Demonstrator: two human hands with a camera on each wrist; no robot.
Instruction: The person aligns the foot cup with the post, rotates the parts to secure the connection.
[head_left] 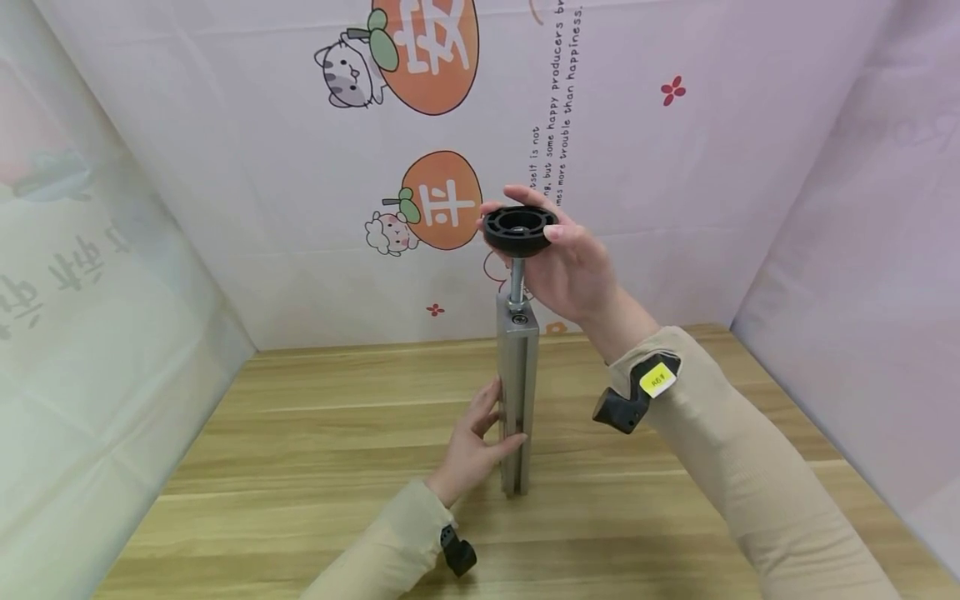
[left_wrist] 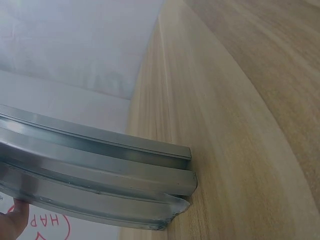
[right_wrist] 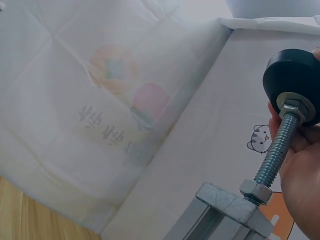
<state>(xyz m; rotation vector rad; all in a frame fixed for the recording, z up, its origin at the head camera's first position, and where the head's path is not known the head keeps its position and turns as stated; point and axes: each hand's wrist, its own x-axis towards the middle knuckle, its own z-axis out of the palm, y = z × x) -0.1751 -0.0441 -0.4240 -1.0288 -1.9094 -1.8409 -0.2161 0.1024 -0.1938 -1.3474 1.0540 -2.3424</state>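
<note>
An upright aluminium profile (head_left: 517, 375) stands with its lower end on the wooden table. My left hand (head_left: 471, 450) grips it low down, thumb across the near face and fingers on the left side. A threaded rod (right_wrist: 277, 150) rises from the profile's top end, with a hex nut (right_wrist: 256, 192) against the end plate. On top of the rod sits a black round levelling foot (head_left: 517, 243), its ribbed face upward. My right hand (head_left: 573, 271) holds this foot by the rim, thumb on the near right, fingers behind. In the left wrist view the profile's grooved lower end (left_wrist: 150, 175) meets the wood.
Under the profile lies the wood-grain table (head_left: 337, 450). White printed cloth walls (head_left: 300, 208) close off the back and both sides. Each sleeve carries a black wrist camera, such as the one at the right wrist (head_left: 622, 410).
</note>
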